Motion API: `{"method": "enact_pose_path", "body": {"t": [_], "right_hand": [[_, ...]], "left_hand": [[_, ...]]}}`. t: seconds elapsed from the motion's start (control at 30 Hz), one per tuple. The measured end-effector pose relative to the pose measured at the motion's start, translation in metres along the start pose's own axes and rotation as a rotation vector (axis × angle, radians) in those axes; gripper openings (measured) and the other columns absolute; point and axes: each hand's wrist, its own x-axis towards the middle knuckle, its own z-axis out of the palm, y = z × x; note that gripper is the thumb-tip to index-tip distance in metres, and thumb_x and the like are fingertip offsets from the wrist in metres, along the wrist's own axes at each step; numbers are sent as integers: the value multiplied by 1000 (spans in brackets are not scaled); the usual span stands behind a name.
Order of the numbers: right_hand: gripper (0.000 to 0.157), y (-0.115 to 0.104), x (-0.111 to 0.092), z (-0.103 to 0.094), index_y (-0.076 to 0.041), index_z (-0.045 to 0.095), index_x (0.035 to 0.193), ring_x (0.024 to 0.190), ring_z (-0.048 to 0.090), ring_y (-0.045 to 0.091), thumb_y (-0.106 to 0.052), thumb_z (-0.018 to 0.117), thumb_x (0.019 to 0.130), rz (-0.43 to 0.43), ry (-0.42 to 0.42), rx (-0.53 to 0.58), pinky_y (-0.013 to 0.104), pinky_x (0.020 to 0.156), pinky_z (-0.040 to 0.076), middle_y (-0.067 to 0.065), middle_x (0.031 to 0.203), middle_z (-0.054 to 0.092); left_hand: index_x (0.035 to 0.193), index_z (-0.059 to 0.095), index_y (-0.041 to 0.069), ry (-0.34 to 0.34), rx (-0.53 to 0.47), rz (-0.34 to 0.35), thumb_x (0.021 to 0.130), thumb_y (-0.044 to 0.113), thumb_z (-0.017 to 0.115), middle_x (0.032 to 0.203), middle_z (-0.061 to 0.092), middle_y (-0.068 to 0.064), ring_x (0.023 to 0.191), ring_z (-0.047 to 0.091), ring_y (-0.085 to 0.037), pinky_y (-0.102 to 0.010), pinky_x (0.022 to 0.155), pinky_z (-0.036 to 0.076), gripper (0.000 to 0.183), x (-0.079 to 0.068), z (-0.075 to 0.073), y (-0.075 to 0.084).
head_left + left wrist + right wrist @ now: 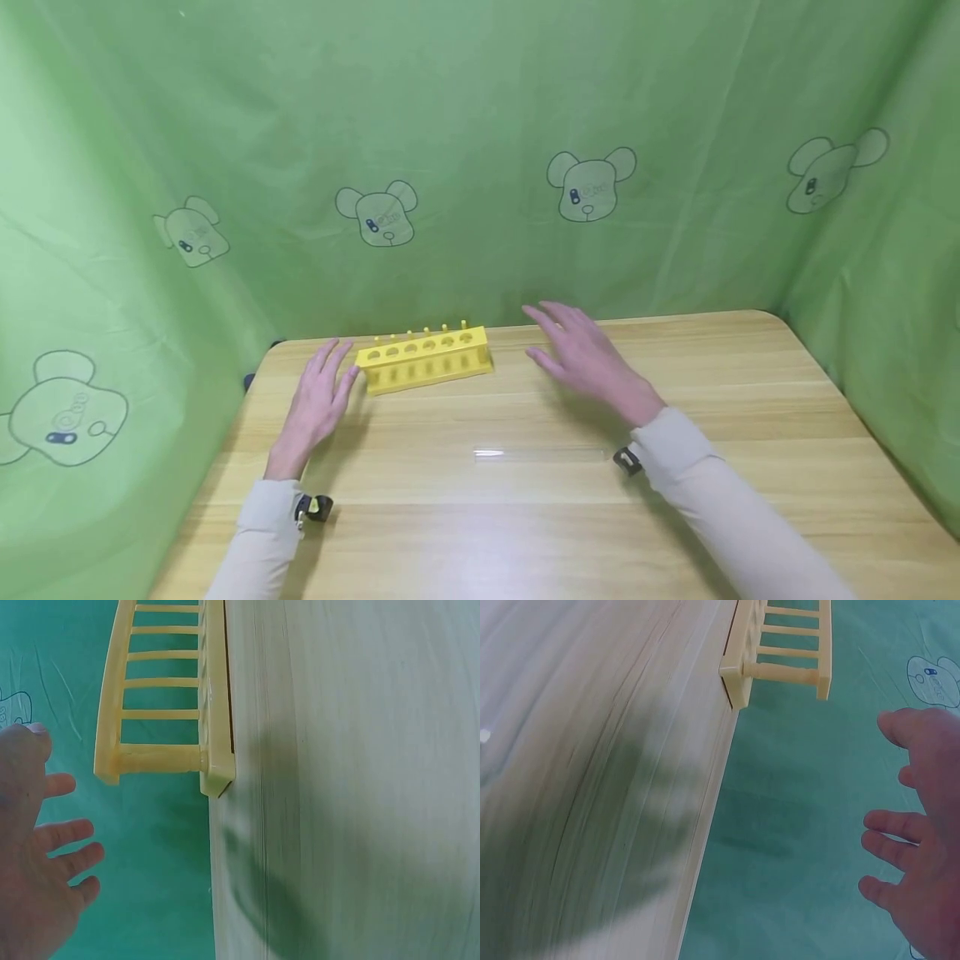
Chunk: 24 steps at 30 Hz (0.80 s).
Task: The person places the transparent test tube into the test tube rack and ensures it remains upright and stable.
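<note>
A yellow test tube rack [423, 360] with a row of round holes and several pegs stands near the table's back edge, its holes without tubes. Beside its left end is my left hand [318, 400], fingers spread; in the left wrist view that hand [37, 862] appears apart from the rack [157, 757]. My right hand [588, 354] hovers to the right of the rack, fingers extended and holding nothing. The right wrist view shows a gap between this hand [922, 832] and the rack's end [784, 673]. Nearer me, a clear glass tube [540, 456] lies sideways on the table.
The wooden table [450, 542] has rounded back corners. A green curtain [480, 108] printed with bear faces hangs behind it and along both sides. Dark wrist straps with small devices [628, 460] sit at both cuffs.
</note>
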Motion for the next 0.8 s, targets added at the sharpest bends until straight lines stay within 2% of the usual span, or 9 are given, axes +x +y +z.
{"method": "enact_pose_path", "body": {"t": [0.2,0.8], "right_hand": [[67,-7,8,5,-7,36,157,143,39,43,-36,62,102,-30,-10,4,58,122,27,26,156,40],[64,-28,30,18,-3,42,153,141,42,40,-31,66,101,-89,-19,46,53,122,30,24,153,44]], "left_hand": [[156,40,7,-3,-13,-3,110,40,44,164,29,-21,148,29,-45,-66,120,25,56,1,1,3],[150,47,4,25,-43,48,108,30,54,159,37,-22,144,36,-45,-65,117,31,51,5,9,4]]}}
